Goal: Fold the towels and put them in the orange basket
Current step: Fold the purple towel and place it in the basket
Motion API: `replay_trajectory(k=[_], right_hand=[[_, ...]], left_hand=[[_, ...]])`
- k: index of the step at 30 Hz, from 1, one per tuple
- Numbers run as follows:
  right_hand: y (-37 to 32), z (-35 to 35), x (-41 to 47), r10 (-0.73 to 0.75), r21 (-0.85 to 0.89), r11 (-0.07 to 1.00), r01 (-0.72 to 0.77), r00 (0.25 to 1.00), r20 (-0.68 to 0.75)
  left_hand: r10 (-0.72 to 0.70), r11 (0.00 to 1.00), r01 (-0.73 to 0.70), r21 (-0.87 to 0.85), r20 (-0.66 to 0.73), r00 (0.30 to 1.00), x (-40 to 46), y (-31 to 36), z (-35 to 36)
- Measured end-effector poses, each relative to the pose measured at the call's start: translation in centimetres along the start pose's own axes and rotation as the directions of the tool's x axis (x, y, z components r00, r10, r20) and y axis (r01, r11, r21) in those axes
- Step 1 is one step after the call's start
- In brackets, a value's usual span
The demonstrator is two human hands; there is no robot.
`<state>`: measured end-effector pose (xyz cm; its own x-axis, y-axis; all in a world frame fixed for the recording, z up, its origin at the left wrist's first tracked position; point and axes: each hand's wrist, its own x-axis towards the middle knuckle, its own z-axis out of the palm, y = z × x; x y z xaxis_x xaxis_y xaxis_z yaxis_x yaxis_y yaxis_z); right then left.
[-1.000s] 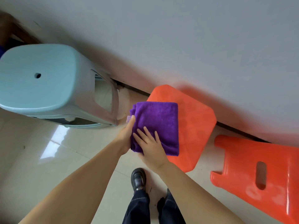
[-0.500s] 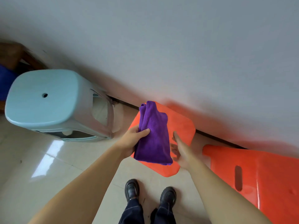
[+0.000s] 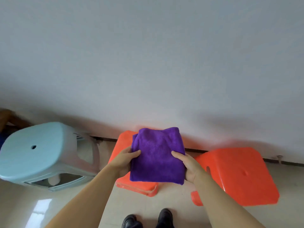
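Observation:
A folded purple towel (image 3: pixel 157 155) is held flat in the air between both my hands, above an orange stool (image 3: pixel 136 186). My left hand (image 3: pixel 124 161) grips its left edge, thumb on top. My right hand (image 3: pixel 187 167) grips its right edge the same way. No orange basket is in sight.
A light blue plastic stool (image 3: pixel 39 152) stands at the left. A second orange stool (image 3: pixel 241 176) lies tipped at the right. A white wall (image 3: pixel 148 63) runs close behind them. My black shoes (image 3: pixel 148 219) show on the tiled floor at the bottom.
The towel was lifted off the orange stool by my left hand, then turned flat. My right hand let go, then took its right edge. The view has tilted up.

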<state>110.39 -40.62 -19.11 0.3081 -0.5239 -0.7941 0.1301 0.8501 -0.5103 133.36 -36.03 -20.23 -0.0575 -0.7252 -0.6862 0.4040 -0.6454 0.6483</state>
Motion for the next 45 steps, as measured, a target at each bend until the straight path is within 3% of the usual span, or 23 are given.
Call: replay_trajectory(k=[7,11,17,22,30,34,35,38,45], right_hand=[[2.7,-6.6,-9.0,-0.200,0.240,0.941,0.238,0.965,-0.170],[6.7,-8.3,-14.4,-0.301,0.368,0.839,0.400,0.906,-0.296],[14.2,-12.7,-24.2,-0.336,0.474,0.665,0.577,0.798,-0.500],[22.4,-17.2,-32.9,-0.268,0.512,0.502,0.697,0.688,-0.674],[39.0,-25.1,-48.3,-0.048,0.453,0.283,0.845,0.484,-0.874],[46.5,-26.9,-54.4,0.034,0.367,0.183,0.912,0.367,-0.930],[50.5,-27.3,-57.1,0.095,0.325,0.124,0.938,0.314,-0.944],[54.1,-27.1,-59.2,0.150,0.295,0.040,0.955,0.286,-0.946],[63.6,-27.2,-62.7,0.370,0.157,-0.185,0.970,0.217,-0.903]], left_hand=[[-0.102,0.970,0.038,0.240,0.261,0.960,-1.2,0.6,8.6],[-0.188,0.934,0.044,0.355,0.382,0.905,-3.0,-0.2,13.3],[-0.377,0.816,0.007,0.578,0.523,0.764,-7.2,-5.6,22.6],[-0.505,0.709,-0.086,0.700,0.589,0.632,-12.8,-13.4,31.3],[-0.717,0.500,-0.279,0.820,0.573,0.398,-26.0,-32.3,45.3],[-0.804,0.445,-0.327,0.834,0.533,0.263,-32.9,-40.4,48.8],[-0.850,0.392,-0.365,0.844,0.485,0.208,-36.6,-44.7,50.3],[-0.873,0.369,-0.379,0.848,0.456,0.171,-40.0,-48.7,51.7],[-0.968,0.187,-0.525,0.830,0.247,0.046,-48.0,-61.5,54.8]])
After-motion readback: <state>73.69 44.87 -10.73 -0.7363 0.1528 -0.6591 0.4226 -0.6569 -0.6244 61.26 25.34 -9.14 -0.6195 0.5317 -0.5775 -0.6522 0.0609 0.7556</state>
